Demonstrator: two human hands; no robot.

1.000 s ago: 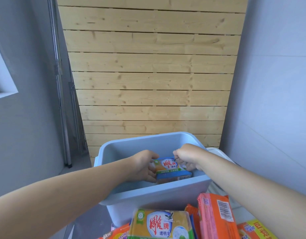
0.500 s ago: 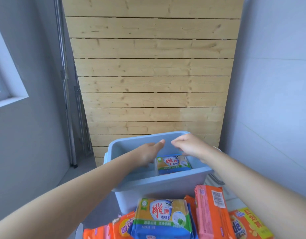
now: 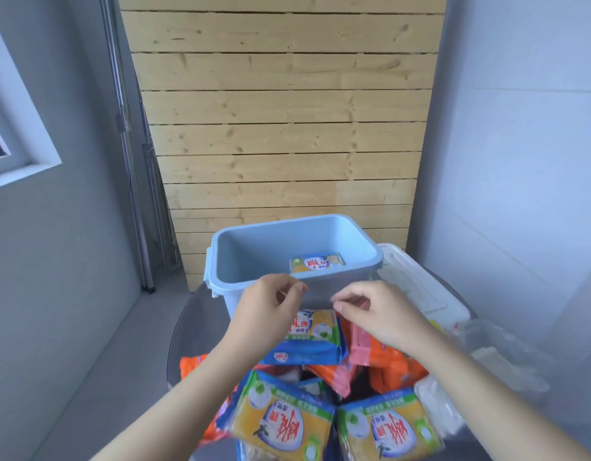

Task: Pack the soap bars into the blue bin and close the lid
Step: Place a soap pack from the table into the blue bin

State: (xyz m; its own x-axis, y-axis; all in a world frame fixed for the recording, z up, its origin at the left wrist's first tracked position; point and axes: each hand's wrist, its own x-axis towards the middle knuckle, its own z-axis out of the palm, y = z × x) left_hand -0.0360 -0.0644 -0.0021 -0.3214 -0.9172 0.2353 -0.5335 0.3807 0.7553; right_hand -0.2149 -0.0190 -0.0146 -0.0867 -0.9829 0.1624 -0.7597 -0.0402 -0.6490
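both hands, left hand (image 3: 267, 311) and right hand (image 3: 380, 314), hover empty with fingers loosely curled over a yellow-and-blue soap pack (image 3: 315, 337) heaped on the round table (image 3: 194, 327); one soap pack (image 3: 317, 262) lies inside the open blue bin (image 3: 254, 254), clear lid (image 3: 417, 287) beside it.

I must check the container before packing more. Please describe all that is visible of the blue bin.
The blue bin is a light blue, rectangular tub that looks like plastic, with rounded corners, a thick rim and a latch on its left side. It stands upright and open, without a lid, on the table beyond both hands. One yellow-and-blue soap pack lies inside, toward the right.
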